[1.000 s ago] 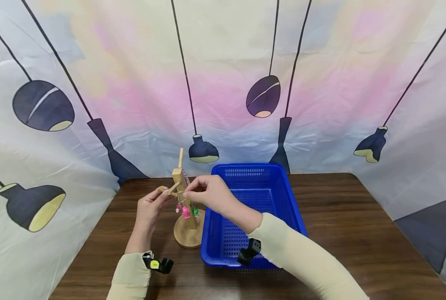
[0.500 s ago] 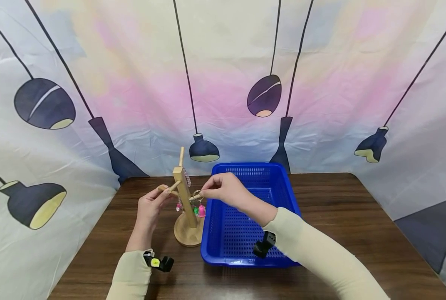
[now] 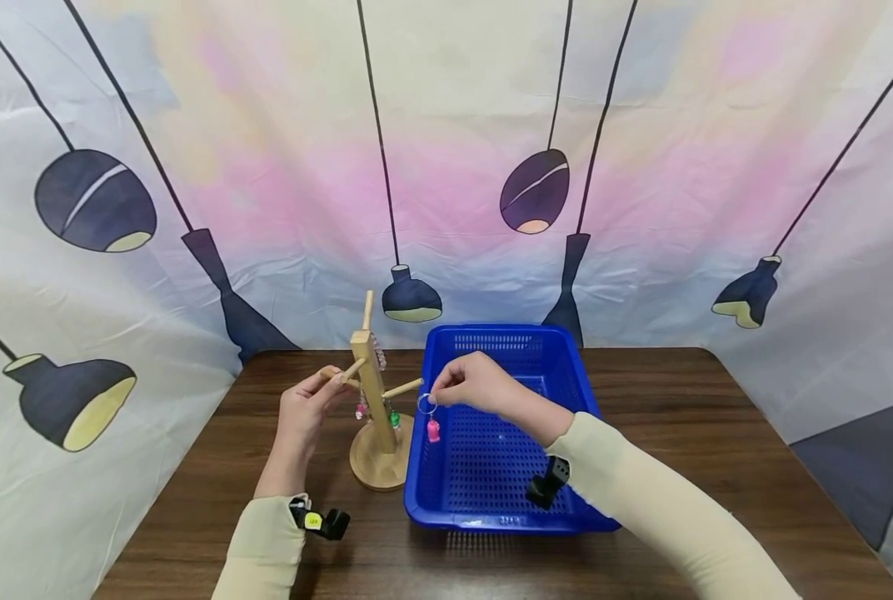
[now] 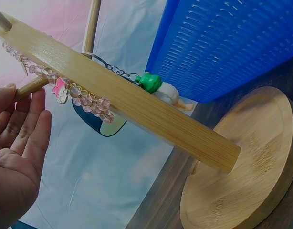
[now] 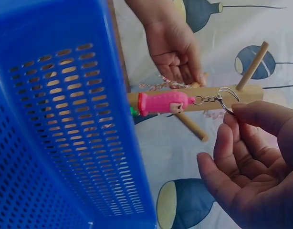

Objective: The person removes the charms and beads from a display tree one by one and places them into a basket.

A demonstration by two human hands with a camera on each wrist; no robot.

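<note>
On peg (image 4: pixel 33 88) and keychain (image 5: pixel 175 101), pinching hands (image 3: pixel 301 417) (image 3: pixel 480 385)

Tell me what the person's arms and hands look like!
Both sleeves are long and pale cream. A small black gadget sits at each wrist; the left one has a yellow label with tiny, unreadable marks. The left hand and right hand are bare.

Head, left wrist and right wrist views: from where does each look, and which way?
Head: worn on the head, facing forward and down at the wooden stand and blue basket; left hand, right hand and sleeves show.
Left wrist: worn there, facing the wooden stand and beaded bracelet; the left hand shows.
Right wrist: worn there, facing the pink keychain and blue basket; both hands show.
Wrist views share wooden stand, blue basket and left hand.
</note>
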